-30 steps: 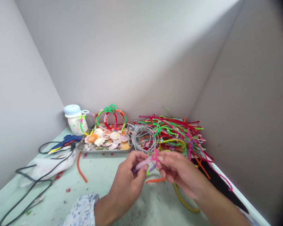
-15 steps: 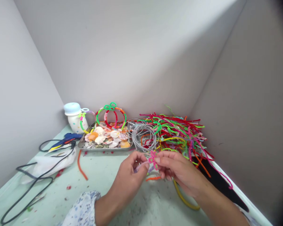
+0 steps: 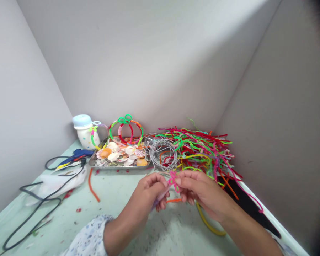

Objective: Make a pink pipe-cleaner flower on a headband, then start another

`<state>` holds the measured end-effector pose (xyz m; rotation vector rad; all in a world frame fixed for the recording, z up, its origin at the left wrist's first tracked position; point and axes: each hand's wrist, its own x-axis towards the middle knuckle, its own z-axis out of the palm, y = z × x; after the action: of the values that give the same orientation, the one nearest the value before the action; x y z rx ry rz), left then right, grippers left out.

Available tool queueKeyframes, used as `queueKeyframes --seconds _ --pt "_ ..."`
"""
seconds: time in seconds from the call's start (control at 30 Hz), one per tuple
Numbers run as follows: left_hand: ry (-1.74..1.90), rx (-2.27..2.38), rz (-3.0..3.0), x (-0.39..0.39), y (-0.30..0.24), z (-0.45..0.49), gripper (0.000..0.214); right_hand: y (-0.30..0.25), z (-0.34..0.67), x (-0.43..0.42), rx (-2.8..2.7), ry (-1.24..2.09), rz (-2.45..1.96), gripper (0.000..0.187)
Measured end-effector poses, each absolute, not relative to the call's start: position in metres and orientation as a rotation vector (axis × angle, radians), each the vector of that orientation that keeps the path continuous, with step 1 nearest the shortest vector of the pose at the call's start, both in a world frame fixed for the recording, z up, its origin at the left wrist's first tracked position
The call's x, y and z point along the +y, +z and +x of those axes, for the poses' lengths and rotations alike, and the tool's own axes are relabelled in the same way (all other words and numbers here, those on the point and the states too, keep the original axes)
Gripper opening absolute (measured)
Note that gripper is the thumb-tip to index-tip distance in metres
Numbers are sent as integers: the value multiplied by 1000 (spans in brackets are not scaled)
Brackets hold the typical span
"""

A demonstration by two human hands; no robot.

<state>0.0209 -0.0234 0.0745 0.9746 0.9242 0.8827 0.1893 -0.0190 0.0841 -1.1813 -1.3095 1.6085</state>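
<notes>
My left hand (image 3: 152, 193) and my right hand (image 3: 200, 192) meet above the pale green table (image 3: 117, 213), both closed on a small pink pipe-cleaner shape (image 3: 173, 179). A pale lilac pipe cleaner (image 3: 162, 195) runs down through my left fingers. Just below the hands, a short orange pipe-cleaner piece (image 3: 174, 201) and a curved yellow pipe cleaner (image 3: 206, 222) lie on the table.
A metal tray of seashells (image 3: 120, 158) stands behind the hands, with a coil of grey wire (image 3: 162, 153) and a heap of coloured pipe cleaners (image 3: 202, 149) to its right. A white jar (image 3: 84, 131), pipe-cleaner rings (image 3: 126, 129), a blue glue gun (image 3: 74, 156) with black cable, white plastic wrap and an orange pipe cleaner (image 3: 92, 185) sit left.
My left fingers have curled further round the lilac pipe cleaner, hiding most of it. Both hands stay together on the pink shape, shifted slightly up in view.
</notes>
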Motion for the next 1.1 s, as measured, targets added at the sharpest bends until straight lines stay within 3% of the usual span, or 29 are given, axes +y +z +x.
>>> queueKeyframes --seconds 0.7,1.1 --pt "842 963 1060 -24 73 17 17 80 195 -17 -1140 1811 -971 15" --pt "853 1064 1091 -23 75 21 9 81 194 -18 -1198 1805 -1015 11"
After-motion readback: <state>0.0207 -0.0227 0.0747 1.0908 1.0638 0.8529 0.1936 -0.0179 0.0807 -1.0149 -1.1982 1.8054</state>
